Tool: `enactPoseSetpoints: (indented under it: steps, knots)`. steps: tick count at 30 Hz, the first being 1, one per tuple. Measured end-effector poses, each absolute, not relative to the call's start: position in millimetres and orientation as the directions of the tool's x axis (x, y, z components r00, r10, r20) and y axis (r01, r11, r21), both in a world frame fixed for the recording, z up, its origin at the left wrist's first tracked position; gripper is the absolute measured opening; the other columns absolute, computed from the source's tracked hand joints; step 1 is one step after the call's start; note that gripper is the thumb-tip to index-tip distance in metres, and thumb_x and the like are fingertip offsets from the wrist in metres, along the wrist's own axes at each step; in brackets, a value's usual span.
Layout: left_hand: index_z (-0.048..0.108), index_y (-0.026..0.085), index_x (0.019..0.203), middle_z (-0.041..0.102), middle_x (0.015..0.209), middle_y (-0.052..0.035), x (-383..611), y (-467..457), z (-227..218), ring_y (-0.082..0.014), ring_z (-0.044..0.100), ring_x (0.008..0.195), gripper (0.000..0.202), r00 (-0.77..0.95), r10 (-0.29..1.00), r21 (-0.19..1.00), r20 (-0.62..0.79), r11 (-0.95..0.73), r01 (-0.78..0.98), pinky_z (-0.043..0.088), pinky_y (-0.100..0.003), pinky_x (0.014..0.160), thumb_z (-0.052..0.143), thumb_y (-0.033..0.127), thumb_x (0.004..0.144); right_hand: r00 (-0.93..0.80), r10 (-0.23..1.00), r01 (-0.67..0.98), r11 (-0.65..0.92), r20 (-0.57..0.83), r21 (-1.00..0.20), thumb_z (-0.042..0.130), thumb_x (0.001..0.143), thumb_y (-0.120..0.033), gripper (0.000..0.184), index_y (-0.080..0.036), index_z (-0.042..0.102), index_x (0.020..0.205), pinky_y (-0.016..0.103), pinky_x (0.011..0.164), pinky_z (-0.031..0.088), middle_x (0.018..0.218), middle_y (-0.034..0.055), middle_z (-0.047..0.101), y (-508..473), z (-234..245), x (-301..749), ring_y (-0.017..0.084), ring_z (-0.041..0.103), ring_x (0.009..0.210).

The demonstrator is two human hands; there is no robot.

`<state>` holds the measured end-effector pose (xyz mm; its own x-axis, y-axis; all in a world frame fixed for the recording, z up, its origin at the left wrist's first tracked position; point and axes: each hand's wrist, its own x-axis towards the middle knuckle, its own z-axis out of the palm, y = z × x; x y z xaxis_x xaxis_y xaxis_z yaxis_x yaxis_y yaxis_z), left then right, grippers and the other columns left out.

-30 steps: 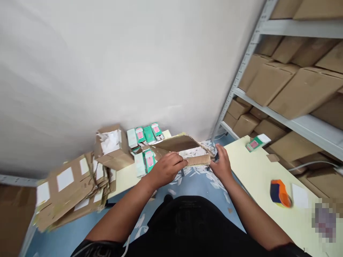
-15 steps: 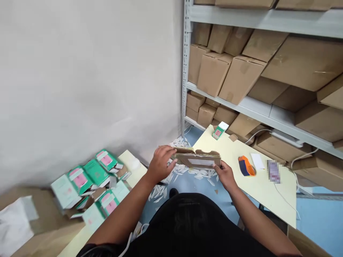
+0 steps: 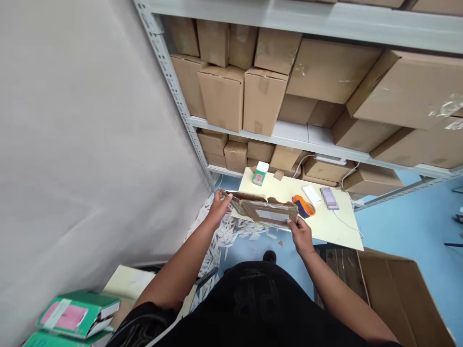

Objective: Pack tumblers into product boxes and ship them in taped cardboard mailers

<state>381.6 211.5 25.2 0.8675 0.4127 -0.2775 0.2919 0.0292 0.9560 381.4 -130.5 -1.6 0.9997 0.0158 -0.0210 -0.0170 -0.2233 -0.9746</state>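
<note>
A flattened brown cardboard box (image 3: 264,212) with a white label is held out in front of me over the near edge of a pale yellow table (image 3: 336,226). My left hand (image 3: 219,208) grips its left end with the fingers closed. My right hand (image 3: 301,233) grips its lower right corner, thumb on top. An orange and blue tape dispenser (image 3: 303,206) lies on the table just beyond the box's right end.
A small green and pink carton (image 3: 260,174), a white card (image 3: 311,193) and a cable lie on the table. Grey metal shelving (image 3: 289,132) full of brown boxes stands behind it. White paper strips (image 3: 220,236) litter the blue floor. A large open cardboard box (image 3: 398,289) stands at lower right; green cartons (image 3: 77,315) at lower left.
My view has swung right, from the wall and the left table to the shelving and the right table. Both hands have carried the flattened box rightward over that table's edge.
</note>
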Motion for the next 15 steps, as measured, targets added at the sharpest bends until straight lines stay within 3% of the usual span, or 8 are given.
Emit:
enactPoseSetpoints:
  steps: [3, 7, 12, 15]
  knots:
    - [0.044, 0.030, 0.142, 0.049, 0.152, -0.0121, 410.9, 183.1, 31.3, -0.0268, 0.057, 0.130, 0.058, 0.924, 0.271, 0.962, -0.271, 0.118, 0.248, 0.059, -0.038, 0.089, 0.062, 0.054, 0.092, 1.000, -0.018, -0.009, -0.261, -0.004, -0.965, 0.065, 0.088, -0.055, 0.043, -0.019, 0.073, 0.110, 0.042, 0.099, 0.053, 0.112, 0.0082, 0.076, -148.8, -17.2, 398.8, 0.029, 0.067, 0.109]
    - [0.051, 0.028, 0.136, 0.057, 0.142, -0.0101, 450.2, 146.6, 30.8, -0.0263, 0.059, 0.126, 0.058, 0.955, 0.204, 0.975, -0.214, 0.102, 0.197, 0.056, -0.041, 0.095, 0.071, 0.049, 0.085, 0.999, 0.036, 0.046, -0.291, 0.037, -0.956, 0.066, 0.087, -0.053, 0.045, -0.021, 0.071, 0.118, 0.047, 0.105, 0.051, 0.123, 0.0106, 0.072, -168.5, -42.4, 427.0, 0.030, 0.064, 0.118]
    - [0.057, 0.024, 0.131, 0.064, 0.133, -0.0097, 491.3, 116.7, 13.2, -0.0275, 0.058, 0.129, 0.053, 0.972, 0.192, 0.979, -0.135, -0.128, 0.161, 0.042, -0.046, 0.113, 0.070, 0.035, 0.080, 0.991, 0.133, 0.007, -0.237, -0.025, -0.972, 0.066, 0.087, -0.051, 0.070, -0.025, 0.048, 0.150, 0.048, 0.101, 0.054, 0.140, 0.0139, 0.061, -195.5, -65.5, 460.2, 0.030, 0.059, 0.128]
    - [0.052, 0.023, 0.136, 0.062, 0.137, -0.0089, 501.0, 109.4, 1.2, -0.0266, 0.055, 0.133, 0.057, 0.976, 0.189, 0.938, -0.106, -0.306, 0.161, 0.039, -0.043, 0.115, 0.067, 0.034, 0.082, 0.962, 0.257, -0.044, -0.176, -0.089, -0.983, 0.061, 0.090, -0.056, 0.067, -0.026, 0.048, 0.149, 0.046, 0.096, 0.057, 0.145, 0.0144, 0.056, -213.3, -71.0, 478.6, 0.030, 0.059, 0.128]
